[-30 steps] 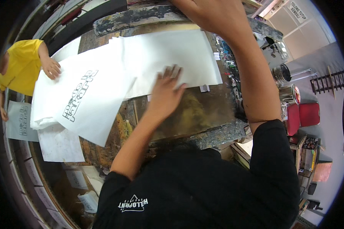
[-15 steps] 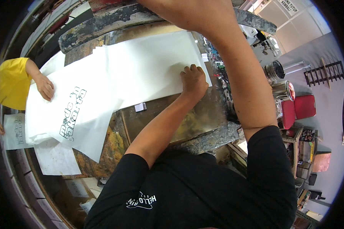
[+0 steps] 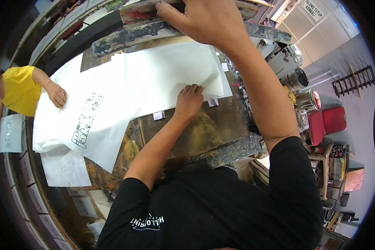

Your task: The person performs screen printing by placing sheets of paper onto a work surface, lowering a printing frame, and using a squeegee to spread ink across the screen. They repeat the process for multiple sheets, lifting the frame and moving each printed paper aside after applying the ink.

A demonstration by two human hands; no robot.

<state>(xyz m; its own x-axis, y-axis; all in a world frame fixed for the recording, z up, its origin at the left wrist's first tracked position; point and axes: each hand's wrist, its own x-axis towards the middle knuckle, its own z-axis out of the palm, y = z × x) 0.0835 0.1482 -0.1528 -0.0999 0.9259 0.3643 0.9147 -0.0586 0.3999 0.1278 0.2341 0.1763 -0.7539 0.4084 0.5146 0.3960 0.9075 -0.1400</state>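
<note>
A smooth white sheet (image 3: 171,66), thin and slightly see-through, lies on the stained work board (image 3: 225,121). My left hand (image 3: 189,103) rests at its near edge with curled fingers closed on it, and a soft crease shows to the right of them. At the top, my right hand (image 3: 208,25) is at a paint-crusted screen-printing frame (image 3: 133,35), its thumb laid along the red-smeared part; the other fingers are cut off by the picture's edge. Left of the white sheet, a stack of white sheets carries one with black outlined lettering (image 3: 87,121).
A co-worker's hand (image 3: 57,96), from a yellow sleeve (image 3: 21,85), lies on the stack at the left. Small white tabs (image 3: 158,115) mark the board. Tins (image 3: 308,100), a red chair (image 3: 334,120) and shelves (image 3: 333,162) stand to the right.
My left hand has shifted left along the sheet's near edge, away from the right corner, uncovering a second white tab. My right hand's thumb has come into view at the frame.
</note>
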